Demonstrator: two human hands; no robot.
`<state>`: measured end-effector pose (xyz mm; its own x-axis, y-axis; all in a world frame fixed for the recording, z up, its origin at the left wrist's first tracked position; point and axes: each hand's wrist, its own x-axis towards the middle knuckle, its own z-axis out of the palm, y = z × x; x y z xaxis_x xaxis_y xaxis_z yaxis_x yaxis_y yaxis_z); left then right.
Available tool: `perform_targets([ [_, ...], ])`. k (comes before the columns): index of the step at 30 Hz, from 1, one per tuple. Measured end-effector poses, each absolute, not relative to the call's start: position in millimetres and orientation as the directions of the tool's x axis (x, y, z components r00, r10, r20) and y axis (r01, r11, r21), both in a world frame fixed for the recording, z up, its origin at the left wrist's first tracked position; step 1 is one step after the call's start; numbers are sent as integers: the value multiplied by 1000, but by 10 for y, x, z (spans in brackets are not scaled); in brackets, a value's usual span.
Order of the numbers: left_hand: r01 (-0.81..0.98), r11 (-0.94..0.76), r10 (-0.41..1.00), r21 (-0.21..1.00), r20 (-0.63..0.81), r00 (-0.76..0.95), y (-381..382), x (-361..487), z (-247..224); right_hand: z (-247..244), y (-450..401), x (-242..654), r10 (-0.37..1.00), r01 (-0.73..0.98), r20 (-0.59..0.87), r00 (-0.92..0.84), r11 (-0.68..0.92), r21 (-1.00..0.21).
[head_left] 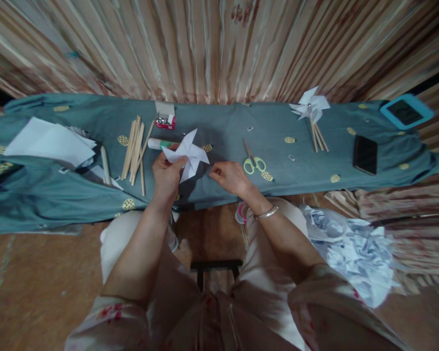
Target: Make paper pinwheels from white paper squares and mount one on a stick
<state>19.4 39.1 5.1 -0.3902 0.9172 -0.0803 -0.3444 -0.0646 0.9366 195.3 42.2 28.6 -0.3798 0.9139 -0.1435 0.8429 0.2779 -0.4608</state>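
Observation:
A white folded paper pinwheel (189, 155) is pinched in my left hand (166, 173), thumb on its middle and the blades spread outward. Just right of it, my right hand (232, 176) has its fingers curled together in a pinch; anything in them is too small or hidden to make out. Behind my left hand lies a white and green glue stick (159, 144), partly covered by it. Green-handled scissors (253, 161) rest to the right of my right hand. A small open red box (165, 122) of shiny metal pieces stands beyond the glue stick.
Left of my hands lie several wooden sticks (133, 151) and a stack of white paper (49, 141). Finished-looking pinwheels on sticks (310, 105), a black phone (365, 155) and a blue-framed device (407, 112) are to the right. A bag of paper scraps (362, 253) sits below the table.

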Motion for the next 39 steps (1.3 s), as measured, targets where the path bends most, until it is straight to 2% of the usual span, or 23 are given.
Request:
perform_targets([
  [10,-345,-52,920,937,-89,-381,374,186,72,364,469,1985,872,829,-183,-455,339,-445],
  [16,-324,-25,918,946,-107,-381,368,196,96,355,462,1990,877,817,-187,-442,308,-487],
  [39,-339,-44,928,940,-88,-363,363,204,68,340,459,1971,905,850,-178,-387,275,-450],
])
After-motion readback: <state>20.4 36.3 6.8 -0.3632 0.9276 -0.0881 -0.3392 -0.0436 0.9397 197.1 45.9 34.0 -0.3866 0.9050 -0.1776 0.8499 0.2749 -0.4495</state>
